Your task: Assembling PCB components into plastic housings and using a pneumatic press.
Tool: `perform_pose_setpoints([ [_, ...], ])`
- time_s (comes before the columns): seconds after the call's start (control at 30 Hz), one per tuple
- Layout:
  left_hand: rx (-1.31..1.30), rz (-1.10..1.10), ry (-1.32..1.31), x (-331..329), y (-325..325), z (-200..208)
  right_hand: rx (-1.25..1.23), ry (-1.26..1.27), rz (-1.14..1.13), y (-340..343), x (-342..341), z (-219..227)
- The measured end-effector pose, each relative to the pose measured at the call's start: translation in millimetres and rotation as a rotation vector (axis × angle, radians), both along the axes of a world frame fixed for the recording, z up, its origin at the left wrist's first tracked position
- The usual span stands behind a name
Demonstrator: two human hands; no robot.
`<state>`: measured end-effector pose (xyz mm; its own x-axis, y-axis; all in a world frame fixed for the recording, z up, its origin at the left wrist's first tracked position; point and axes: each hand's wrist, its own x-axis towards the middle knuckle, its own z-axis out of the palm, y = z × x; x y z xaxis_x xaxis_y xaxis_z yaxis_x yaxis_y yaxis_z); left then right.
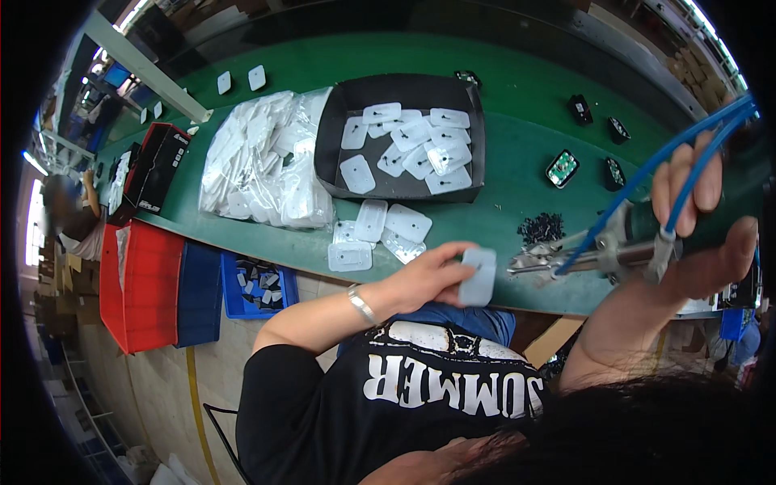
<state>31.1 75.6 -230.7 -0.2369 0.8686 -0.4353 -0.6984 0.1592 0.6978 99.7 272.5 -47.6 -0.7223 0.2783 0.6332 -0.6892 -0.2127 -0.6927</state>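
Between the thumb and fingers of my left hand (424, 279) is a pale rounded plastic plate (478, 279), held near the table's front edge. My right hand (687, 190) is wrapped round the dark green body of a power screwdriver (626, 252) with a metal front bracket. Its tip points left, toward the plate but apart from it. Just beyond the tip lies a heap of small dark screws (540, 229). Several more pale plates (370, 220) lie loose on the table past my left hand.
A black tray (325, 153) holds many pale plates with dark screws in them. Beside it sits a clear bag of plates (259, 162). Blue hoses (647, 174) run from the screwdriver. Black housings with green circuit boards (562, 168) stand at right. Red bins (141, 287) are at left.
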Motion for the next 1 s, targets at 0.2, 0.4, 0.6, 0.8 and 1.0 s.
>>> perform_pose_setpoints([
  [0.2,0.133,0.344,0.706,-111,-48,85,0.345,-0.187,-0.367,35,2,-3],
  [0.4,-0.288,0.441,1.106,-341,-2,61,0.422,-0.251,-0.686,25,-31,-2],
  [0.6,-0.749,0.139,1.046,-395,42,16,0.501,-0.315,-0.784,35,-55,-17],
  [0.8,-0.463,-0.18,2.029,-390,83,14,0.556,-0.202,-1.0,26,-52,-37],
  [1.0,-0.009,-0.8,2.152,-339,168,18,0.683,0.154,-0.707,6,-12,-81],
])
